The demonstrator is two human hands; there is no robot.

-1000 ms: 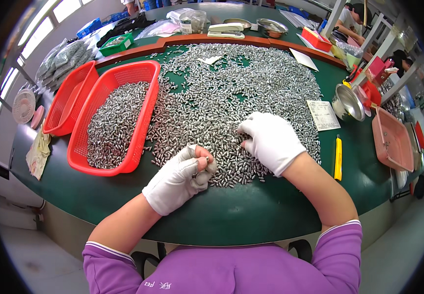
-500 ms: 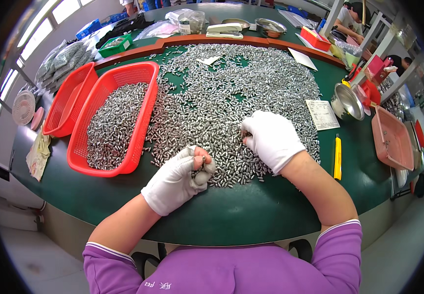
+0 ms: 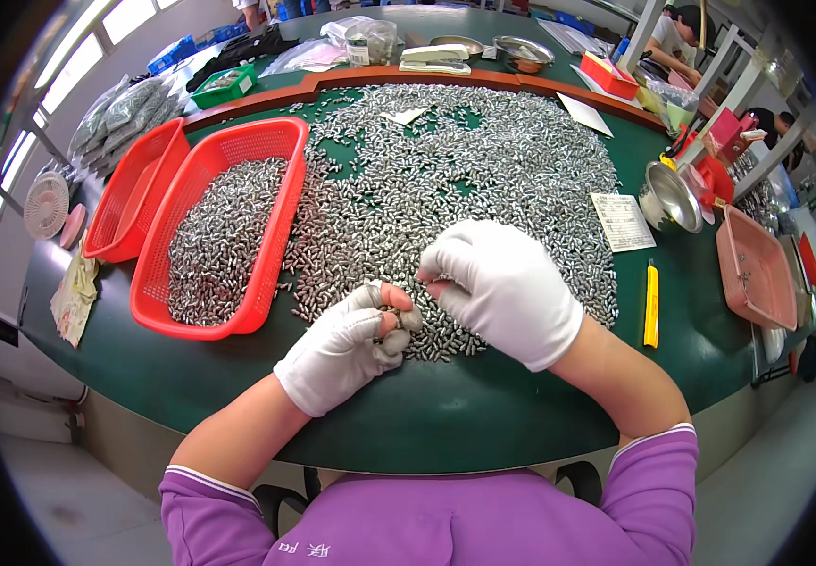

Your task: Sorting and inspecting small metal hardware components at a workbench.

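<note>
A wide spread of small silvery, bullet-shaped metal pieces [image 3: 483,170] covers the middle of the green table. At its near edge my left hand [image 3: 340,349], in a white glove with bare thumb and fingertips, is curled closed, palm turned up. A bit of grey metal seems to show between its fingertips. My right hand [image 3: 512,292], gloved in white too, hovers above the pieces just right of the left hand. Its thumb and fingers are pinched together; whatever they hold is hidden. More of the same pieces fill a red perforated basket [image 3: 287,222] to the left.
A second red basket [image 3: 111,231] stands farther left. A yellow cutter knife [image 3: 651,304], a printed paper slip [image 3: 621,223] and a steel bowl [image 3: 672,196] lie rightward, with a pink tray [image 3: 752,274] beyond. A brown wooden ledge [image 3: 304,91] borders the far side. Another person [image 3: 669,47] sits far right.
My right hand has moved left and nearer to me, from down among the metal pieces to beside my left hand. My left hand has barely shifted, its fingers still curled.
</note>
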